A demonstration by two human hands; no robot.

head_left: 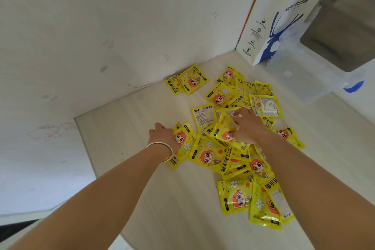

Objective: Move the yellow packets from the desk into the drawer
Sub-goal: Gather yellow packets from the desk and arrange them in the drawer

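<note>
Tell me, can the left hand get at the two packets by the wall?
Probably yes. The left hand grips a packet at the pile's edge; bare desk lies between it and the two packets by the wall, nothing blocking.

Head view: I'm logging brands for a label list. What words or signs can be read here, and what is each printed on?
"luckin coffee": white paper bag, above its blue deer logo.
"HAND WARMER": yellow packets, e.g. the one under the left hand.
"暖手宝": packet fronts, in large characters.
"MANTUAN": packet edge, partly blurred, uncertain.
Bag's side print and the packets' white back labels: too small to read.
</note>
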